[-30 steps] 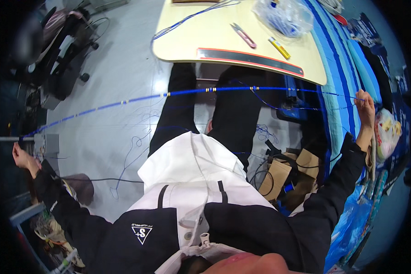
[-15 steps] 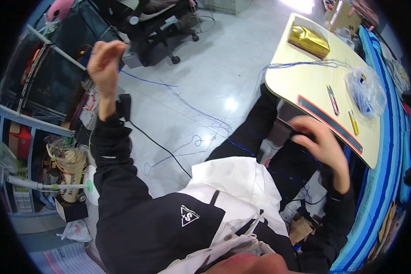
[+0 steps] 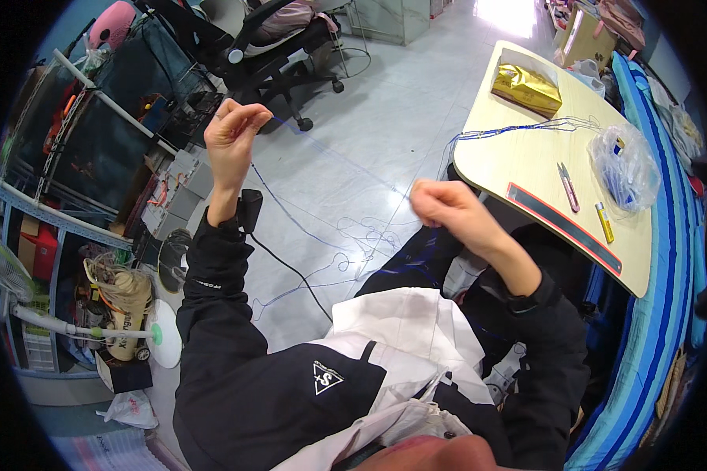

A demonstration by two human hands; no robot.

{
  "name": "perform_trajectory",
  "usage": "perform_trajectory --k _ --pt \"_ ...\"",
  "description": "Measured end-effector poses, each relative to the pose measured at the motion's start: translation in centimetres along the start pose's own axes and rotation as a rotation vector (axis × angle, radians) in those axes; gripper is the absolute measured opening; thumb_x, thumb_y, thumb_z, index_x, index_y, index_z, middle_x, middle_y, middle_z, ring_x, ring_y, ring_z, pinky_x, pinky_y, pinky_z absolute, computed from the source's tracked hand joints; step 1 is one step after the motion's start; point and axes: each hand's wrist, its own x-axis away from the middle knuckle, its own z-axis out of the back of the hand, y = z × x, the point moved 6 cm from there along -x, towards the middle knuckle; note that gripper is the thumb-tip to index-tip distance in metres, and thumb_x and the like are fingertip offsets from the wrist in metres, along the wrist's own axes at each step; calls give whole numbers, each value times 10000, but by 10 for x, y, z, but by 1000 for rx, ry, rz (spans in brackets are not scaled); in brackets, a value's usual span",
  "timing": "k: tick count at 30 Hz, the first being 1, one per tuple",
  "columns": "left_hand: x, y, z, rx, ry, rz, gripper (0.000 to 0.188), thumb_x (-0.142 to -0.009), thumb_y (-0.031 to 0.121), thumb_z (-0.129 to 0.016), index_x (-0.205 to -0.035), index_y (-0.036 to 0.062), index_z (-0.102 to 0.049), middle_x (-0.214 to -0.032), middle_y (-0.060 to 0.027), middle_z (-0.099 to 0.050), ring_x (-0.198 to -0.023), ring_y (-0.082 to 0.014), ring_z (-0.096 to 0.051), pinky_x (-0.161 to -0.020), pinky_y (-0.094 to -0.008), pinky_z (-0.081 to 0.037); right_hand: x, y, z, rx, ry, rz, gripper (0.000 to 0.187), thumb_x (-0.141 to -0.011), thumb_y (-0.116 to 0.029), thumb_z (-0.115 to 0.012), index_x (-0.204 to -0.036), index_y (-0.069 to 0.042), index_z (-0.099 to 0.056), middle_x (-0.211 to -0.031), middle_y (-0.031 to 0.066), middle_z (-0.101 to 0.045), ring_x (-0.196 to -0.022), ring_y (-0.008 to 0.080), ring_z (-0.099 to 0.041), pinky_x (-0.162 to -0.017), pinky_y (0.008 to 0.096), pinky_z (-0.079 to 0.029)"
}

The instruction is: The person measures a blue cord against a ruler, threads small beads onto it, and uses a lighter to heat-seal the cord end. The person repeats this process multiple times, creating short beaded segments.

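A thin blue cord (image 3: 334,153) runs slantwise between my hands over the floor. My left hand (image 3: 234,141), raised at the upper left, pinches one end of it between thumb and fingertips. Lower and nearer the table, my right hand (image 3: 454,213) is closed, with the cord reaching its fingers; the exact hold is blurred. From below my left hand another blue strand (image 3: 279,206) hangs toward loose, tangled cord (image 3: 369,235) near my knees. A bundle of blue cords (image 3: 499,132) lies across the table (image 3: 511,169) and drapes over its left edge.
On the table are a gold packet (image 3: 526,88), thread snips (image 3: 567,187), a black ruler-like strip with a red edge (image 3: 565,228), a yellow tube (image 3: 605,223) and a clear plastic bag (image 3: 627,169). Shelves (image 3: 63,208), a white fan (image 3: 163,334) and an office chair (image 3: 279,47) stand around me.
My right hand has moved left and away from my lap, from beside the table's near edge. My left hand has shifted right and slightly down, still pinching cord.
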Motion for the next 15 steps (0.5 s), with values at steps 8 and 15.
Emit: perform_trajectory --k 8,15 --pt "-1 -36 50 86 295 35 52 -841 14 -621 -867 21 -665 -777 9 -562 -748 -62 -533 -712 -176 -430 108 -19 61 -276 174 -254 196 -949 -239 -469 -836 -78 -468 -646 -42 -368 -529 40 -308 -460 191 -244" --pt "16 -105 119 -182 467 134 104 -840 62 -638 -919 1 -668 -873 -49 -659 -822 -108 -588 -796 -228 -475 255 -105 141 285 454 -462 216 -881 -216 -557 -761 -41 -514 -623 -24 -434 -512 46 -382 -448 183 -292"
